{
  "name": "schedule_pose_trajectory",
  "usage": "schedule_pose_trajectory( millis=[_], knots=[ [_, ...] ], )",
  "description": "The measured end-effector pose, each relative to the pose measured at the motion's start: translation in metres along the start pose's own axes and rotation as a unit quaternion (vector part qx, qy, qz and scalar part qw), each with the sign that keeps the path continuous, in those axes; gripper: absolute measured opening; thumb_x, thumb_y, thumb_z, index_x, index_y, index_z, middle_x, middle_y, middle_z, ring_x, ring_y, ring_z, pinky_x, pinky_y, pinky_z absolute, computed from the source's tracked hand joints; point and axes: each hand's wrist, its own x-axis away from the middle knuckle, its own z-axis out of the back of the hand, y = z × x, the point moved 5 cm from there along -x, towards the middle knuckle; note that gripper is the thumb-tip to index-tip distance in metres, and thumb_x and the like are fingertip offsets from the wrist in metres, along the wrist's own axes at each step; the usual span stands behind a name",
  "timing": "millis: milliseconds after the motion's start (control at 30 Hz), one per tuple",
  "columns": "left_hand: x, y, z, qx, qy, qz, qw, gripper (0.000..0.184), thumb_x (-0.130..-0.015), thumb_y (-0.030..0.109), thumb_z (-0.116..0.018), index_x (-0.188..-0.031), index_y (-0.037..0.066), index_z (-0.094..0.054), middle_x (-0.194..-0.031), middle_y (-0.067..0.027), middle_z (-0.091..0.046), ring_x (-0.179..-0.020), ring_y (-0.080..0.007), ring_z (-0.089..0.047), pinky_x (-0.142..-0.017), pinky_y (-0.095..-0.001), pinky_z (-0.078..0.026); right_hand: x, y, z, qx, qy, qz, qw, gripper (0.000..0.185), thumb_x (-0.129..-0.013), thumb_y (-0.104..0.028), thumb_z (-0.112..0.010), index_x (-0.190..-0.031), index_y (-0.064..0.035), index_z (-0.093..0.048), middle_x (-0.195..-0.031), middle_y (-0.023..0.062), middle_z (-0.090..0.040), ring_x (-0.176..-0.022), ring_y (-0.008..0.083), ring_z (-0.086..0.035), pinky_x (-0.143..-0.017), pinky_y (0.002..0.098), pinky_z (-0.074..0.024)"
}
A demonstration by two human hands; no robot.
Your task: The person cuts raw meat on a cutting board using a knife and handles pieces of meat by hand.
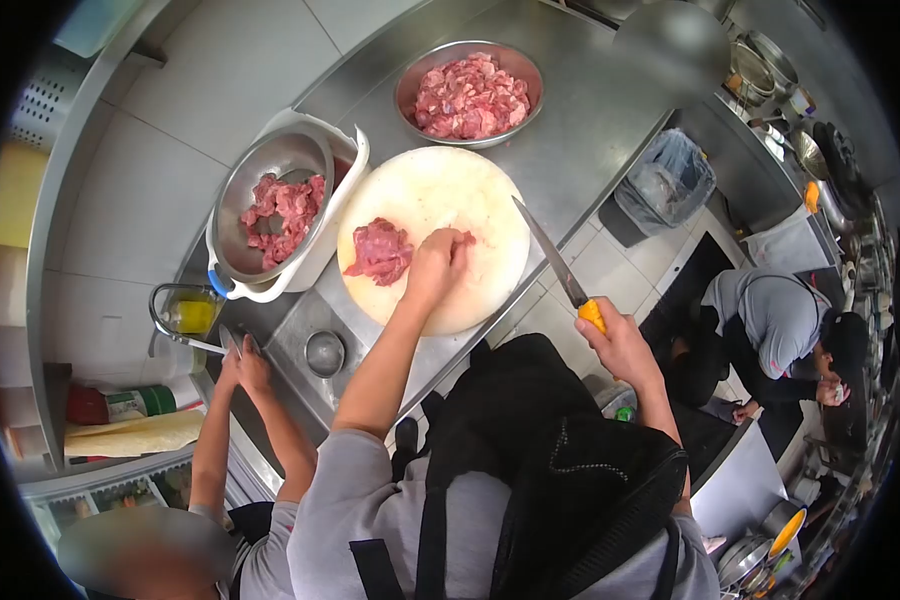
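My left hand [438, 265] is closed over the round white cutting board [435, 185], with a small red bit of meat [467, 239] showing at its fingertips. Just left of that hand, a larger piece of raw meat [378, 252] lies on the board. My right hand [618, 345] grips a knife [560, 262] by its yellow handle. The blade points up and away, beyond the board's right edge. Behind the board stands a metal bowl [519, 124] heaped with cut meat. At the left, another metal bowl [232, 225] holding meat pieces rests tilted on a white tub [322, 262].
A small metal cup [324, 353] sits on the steel counter [570, 110]. At the lower left, a co-worker's hands [242, 365] hold a metal utensil near a yellow liquid container [188, 312]. A lined bin [667, 180] stands right. Another person [770, 310] bends down at the far right.
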Motion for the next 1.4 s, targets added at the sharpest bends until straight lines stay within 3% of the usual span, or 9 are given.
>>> schedule_pose_trajectory(
  millis=[33,100,300,400,833,933,1000,1233,1400],
  knots=[
    [0.0,-0.007,-0.003,-0.001,0.003,-0.001,1.0,0.013,-0.099,0.002,-0.072,-0.111,0.001,-0.07,-0.095,-0.0122,-0.078,-0.086,-0.0271,-0.075,-0.077,-0.0366,-0.06,0.0,-0.001,0.001,0.0,-0.001,0.01,1.0,0.034,-0.109,-0.031,-0.07,-0.125,-0.0029,-0.06,-0.087,0.0284,-0.072,-0.084,0.0513,-0.071,-0.075,0.0531,-0.0533],
    [0.0,-0.04,-0.009,0.23,-0.006,0.22,0.948,0.015,-0.107,0.006,-0.069,-0.121,0.002,-0.067,-0.101,-0.007,-0.078,-0.085,-0.0176,-0.073,-0.075,-0.0319,-0.059,0.0,-0.002,0.003,0.0,-0.002,0.003,1.0,0.034,-0.109,-0.031,-0.07,-0.125,-0.003,-0.06,-0.087,0.0283,-0.072,-0.084,0.051,-0.071,-0.074,0.053,-0.0532],
    [0.008,-0.035,-0.011,0.544,0.015,0.341,0.767,0.021,-0.111,0.016,-0.07,-0.128,0.006,-0.063,-0.112,-0.0029,-0.075,-0.087,-0.0121,-0.07,-0.075,-0.0269,-0.058,0.001,0.007,0.003,-0.011,-0.008,-0.019,1.0,0.035,-0.109,-0.033,-0.069,-0.127,-0.0039,-0.059,-0.086,0.0279,-0.071,-0.083,0.0507,-0.07,-0.074,0.0528,-0.053],
    [0.011,-0.014,-0.007,0.565,0.004,0.315,0.763,0.02,-0.112,0.018,-0.069,-0.127,0.006,-0.063,-0.113,-0.0034,-0.075,-0.092,-0.0124,-0.071,-0.076,-0.0266,-0.059,0.001,0.01,-0.001,-0.01,-0.011,-0.016,1.0,0.035,-0.109,-0.033,-0.069,-0.127,-0.0046,-0.059,-0.087,0.0279,-0.072,-0.084,0.051,-0.07,-0.075,0.0532,-0.0533],
    [0.019,0.005,-0.012,0.461,0.106,0.277,0.836,0.035,-0.108,0.012,-0.073,-0.135,0.002,-0.052,-0.104,-0.0134,-0.075,-0.093,-0.0181,-0.077,-0.076,-0.0309,-0.063,-0.014,-0.004,-0.024,0.007,-0.076,-0.032,0.997,0.038,-0.108,-0.034,-0.069,-0.129,-0.0042,-0.059,-0.09,0.0291,-0.074,-0.089,0.0519,-0.072,-0.078,0.0567,-0.0556],
    [0.024,0.014,-0.003,0.272,0.028,0.319,0.907,0.034,-0.103,0.008,-0.077,-0.129,0.001,-0.056,-0.097,-0.0132,-0.072,-0.086,-0.0183,-0.075,-0.072,-0.0333,-0.061,-0.02,-0.006,-0.038,0.08,-0.063,0.034,0.994,0.04,-0.108,-0.036,-0.068,-0.131,-0.0044,-0.059,-0.092,0.0299,-0.075,-0.092,0.0524,-0.073,-0.08,0.0593,-0.0568],
    [0.028,0.003,0.007,0.028,0.033,0.244,0.969,0.026,-0.097,0.004,-0.079,-0.117,0.001,-0.063,-0.093,-0.0141,-0.069,-0.079,-0.0221,-0.071,-0.07,-0.0372,-0.058,-0.022,-0.005,-0.045,0.127,-0.069,0.025,0.989,0.04,-0.108,-0.037,-0.067,-0.131,-0.0047,-0.059,-0.093,0.0307,-0.075,-0.092,0.053,-0.073,-0.081,0.0608,-0.0571],
    [0.036,0.027,0.014,-0.029,0.128,-0.06,0.99,0.015,-0.09,0.007,-0.083,-0.101,0.003,-0.074,-0.105,-0.0129,-0.074,-0.1,-0.0336,-0.069,-0.087,-0.0455,-0.057,-0.021,-0.035,-0.053,0.249,-0.089,0.012,0.964,0.035,-0.109,-0.034,-0.065,-0.126,-0.0048,-0.056,-0.094,0.0311,-0.076,-0.09,0.0551,-0.074,-0.082,0.064,-0.0585],
    [0.032,0.024,0.006,-0.046,0.084,-0.051,0.994,0.013,-0.088,0.011,-0.085,-0.097,0.006,-0.077,-0.107,-0.0084,-0.074,-0.104,-0.0331,-0.067,-0.09,-0.0455,-0.056,-0.023,-0.038,-0.054,0.3,-0.105,-0.006,0.948,0.034,-0.11,-0.032,-0.062,-0.124,-0.0022,-0.054,-0.093,0.0307,-0.076,-0.09,0.0553,-0.074,-0.082,0.0636,-0.059]
  ],
)
